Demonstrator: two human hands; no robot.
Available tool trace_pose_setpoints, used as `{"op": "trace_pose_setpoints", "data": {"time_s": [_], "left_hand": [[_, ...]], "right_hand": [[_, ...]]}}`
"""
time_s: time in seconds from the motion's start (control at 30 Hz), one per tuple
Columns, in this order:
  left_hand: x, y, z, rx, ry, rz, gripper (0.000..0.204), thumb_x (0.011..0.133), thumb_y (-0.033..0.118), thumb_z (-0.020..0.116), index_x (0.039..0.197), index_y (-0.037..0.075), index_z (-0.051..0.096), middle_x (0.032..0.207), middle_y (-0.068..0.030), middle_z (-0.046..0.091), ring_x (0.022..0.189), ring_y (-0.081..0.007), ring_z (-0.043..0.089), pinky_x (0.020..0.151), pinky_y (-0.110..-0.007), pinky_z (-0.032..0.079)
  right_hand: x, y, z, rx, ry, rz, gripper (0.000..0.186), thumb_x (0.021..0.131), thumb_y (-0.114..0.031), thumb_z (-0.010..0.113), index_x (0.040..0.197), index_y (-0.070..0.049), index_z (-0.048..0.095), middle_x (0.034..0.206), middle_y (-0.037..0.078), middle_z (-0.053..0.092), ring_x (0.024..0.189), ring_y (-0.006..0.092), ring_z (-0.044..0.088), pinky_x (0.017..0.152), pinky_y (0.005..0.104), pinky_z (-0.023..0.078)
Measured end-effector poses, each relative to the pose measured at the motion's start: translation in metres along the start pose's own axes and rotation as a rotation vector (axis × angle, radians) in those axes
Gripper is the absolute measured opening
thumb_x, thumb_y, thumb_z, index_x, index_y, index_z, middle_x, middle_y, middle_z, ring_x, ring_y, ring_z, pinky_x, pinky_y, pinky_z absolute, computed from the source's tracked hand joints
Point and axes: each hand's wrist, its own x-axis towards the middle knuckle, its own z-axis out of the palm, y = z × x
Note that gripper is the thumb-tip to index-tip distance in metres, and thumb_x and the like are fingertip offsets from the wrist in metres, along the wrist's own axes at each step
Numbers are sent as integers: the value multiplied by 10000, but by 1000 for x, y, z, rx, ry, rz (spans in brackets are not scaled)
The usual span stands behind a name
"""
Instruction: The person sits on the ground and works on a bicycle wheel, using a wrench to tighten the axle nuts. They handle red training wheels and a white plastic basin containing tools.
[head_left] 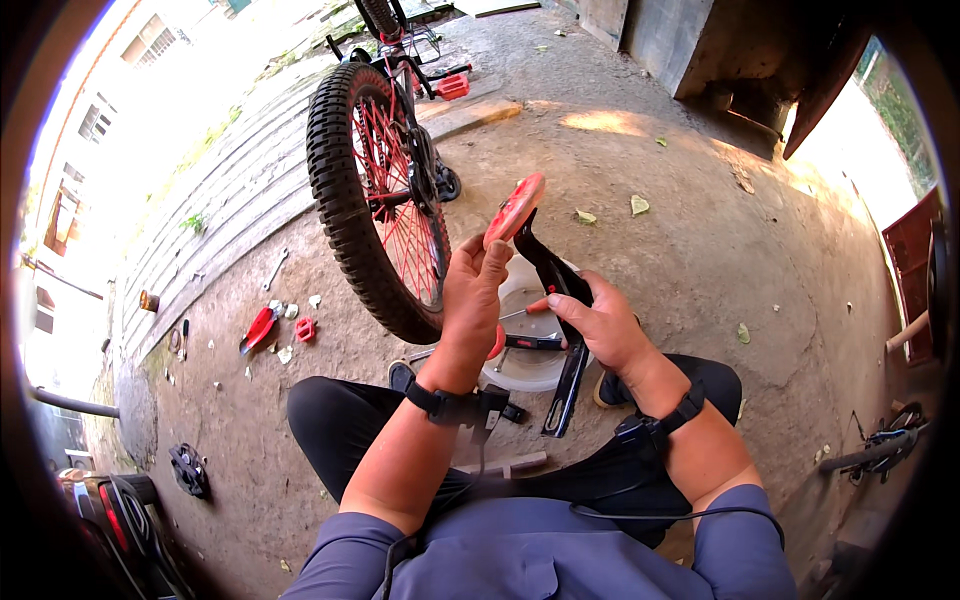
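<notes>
"Two hands up in the middle of the view, both occupied; the left hand (472,290) has its fingers and thumb pinching the lower end of a flat red piece (516,208), which slants upward to the right; what's the right one doing?"

"Right hand (603,328), fingers curled around a bent black bar (545,262), thumb laid across the front; the bar's upper end comes up just beside the red piece, though I can't tell whether the two touch; a black length runs down below the hand too, and whether it's all one part I can't say!"

"And underneath, between the feet, a pale round basin (540,375) on the ground; tools inside it, one with a black-and-red handle (535,342), the rest half hidden behind the hands and forearms!"

"Look just ahead, a bit to the left; there's a bicycle (415,150), upright, with a chunky knobbly tyre (330,175) and red spokes (395,240), close by the left hand!"

"Farther left, over on the ground, a wrench (275,270) near the paving edge; then a red-and-black piece (260,330) and a small red block (305,330) side by side, scattered leaves around them!"
</notes>
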Motion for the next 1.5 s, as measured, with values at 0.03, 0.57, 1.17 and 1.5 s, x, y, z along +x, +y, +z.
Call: {"op": "trace_pose_setpoints", "data": {"time_s": [0.03,0.57,1.17,1.5], "left_hand": [[-1,0,0,38,13,0,569,976,369,656,1335,-39,489,1155,-63,639,1000,-111,566,822,-266,447],[-10,-4,-3,-72,69,-14,541,1010,280,611,1425,23,379,1333,-94,556,1186,-207,587,927,-346,471],[-9,-7,-6,-87,87,-1,435,1017,235,603,1378,53,442,1265,-62,601,1116,-183,631,864,-308,481],[-11,-4,-4,-73,90,14,426,1024,235,589,1376,49,440,1265,-64,602,1112,-180,632,853,-295,483]], "right_hand": [[-1,-2,0,10,-2,10,347,956,-231,650,1199,-2,558,960,55,715,691,61,581,563,230,490],[-7,-15,1,72,-22,71,367,952,-264,652,1184,-7,530,981,81,724,639,62,554,546,229,484],[-8,-18,1,95,-29,70,412,944,-276,656,1213,8,526,996,88,725,636,65,561,550,225,486],[-9,-19,1,78,-31,78,432,944,-288,649,1233,8,526,1010,85,727,657,60,565,554,219,488]]}}
